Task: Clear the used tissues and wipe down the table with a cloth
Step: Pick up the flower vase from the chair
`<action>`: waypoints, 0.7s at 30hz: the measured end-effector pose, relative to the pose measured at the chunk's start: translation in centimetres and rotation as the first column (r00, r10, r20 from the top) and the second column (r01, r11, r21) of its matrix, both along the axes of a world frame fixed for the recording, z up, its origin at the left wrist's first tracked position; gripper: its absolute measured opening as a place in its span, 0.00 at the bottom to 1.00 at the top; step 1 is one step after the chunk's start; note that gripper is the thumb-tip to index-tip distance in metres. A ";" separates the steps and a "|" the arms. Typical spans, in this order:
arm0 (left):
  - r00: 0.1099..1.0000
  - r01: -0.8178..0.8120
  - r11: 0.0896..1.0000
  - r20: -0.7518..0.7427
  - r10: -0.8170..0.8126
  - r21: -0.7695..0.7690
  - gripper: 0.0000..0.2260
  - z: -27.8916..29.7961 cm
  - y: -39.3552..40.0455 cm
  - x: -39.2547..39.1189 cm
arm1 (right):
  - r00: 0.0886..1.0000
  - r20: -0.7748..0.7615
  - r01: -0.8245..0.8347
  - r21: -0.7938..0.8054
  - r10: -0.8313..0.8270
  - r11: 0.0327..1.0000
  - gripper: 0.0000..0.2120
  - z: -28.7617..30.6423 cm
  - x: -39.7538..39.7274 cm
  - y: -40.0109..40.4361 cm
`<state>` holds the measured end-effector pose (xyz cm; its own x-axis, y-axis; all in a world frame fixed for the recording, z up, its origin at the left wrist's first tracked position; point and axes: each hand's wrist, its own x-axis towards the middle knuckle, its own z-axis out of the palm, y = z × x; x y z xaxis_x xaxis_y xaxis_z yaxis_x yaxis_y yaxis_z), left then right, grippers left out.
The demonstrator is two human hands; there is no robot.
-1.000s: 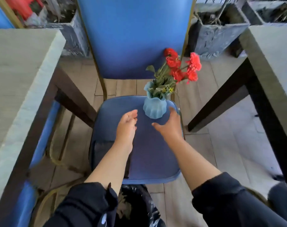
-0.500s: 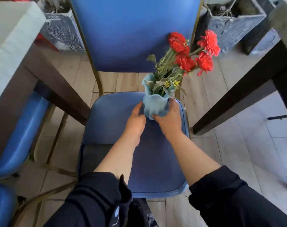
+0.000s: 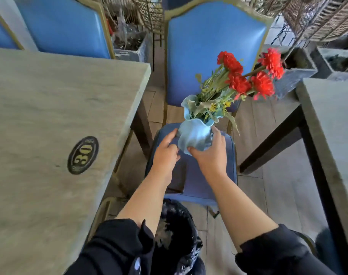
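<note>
Between two pale stone-look tables, a blue padded chair with a gold frame (image 3: 213, 46) stands on a wood-plank floor. Both hands cup a light blue ruffled ceramic vase (image 3: 196, 135) of red artificial flowers (image 3: 248, 76) over the chair seat: the left hand (image 3: 166, 153) curls against its left side, the right hand (image 3: 211, 153) wraps its base and right side. The left table (image 3: 50, 116), bearing an oval "30" plaque (image 3: 82, 155), shows no tissues or cloth. A black plastic bin bag (image 3: 177, 235) sits below the forearms.

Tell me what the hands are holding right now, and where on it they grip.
Both hands hold the light blue vase of red flowers by its lower body: left hand on its left side, right hand on its right and base.
</note>
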<state>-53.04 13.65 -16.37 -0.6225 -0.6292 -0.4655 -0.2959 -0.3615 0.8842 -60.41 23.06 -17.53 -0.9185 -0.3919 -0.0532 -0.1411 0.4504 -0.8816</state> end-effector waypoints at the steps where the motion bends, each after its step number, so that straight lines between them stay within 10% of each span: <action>1: 1.000 -0.007 1.000 -0.001 0.007 0.000 0.27 1.6 -0.1 2.2 | 1.000 -0.019 -0.013 0.002 0.013 1.000 0.41 1.6 2.1 -0.1; 21: 0.991 -0.132 0.971 -0.061 0.122 -0.198 0.17 17.9 -7.8 44.5 | 0.964 -0.141 -0.243 -0.129 0.224 0.961 0.42 15.7 40.9 -9.7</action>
<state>-8.51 5.88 1.57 -0.5498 -0.7824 -0.2925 -0.2144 -0.2063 0.9547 -19.53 13.40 -1.85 -0.7962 -0.5914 0.1275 -0.3390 0.2616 -0.9037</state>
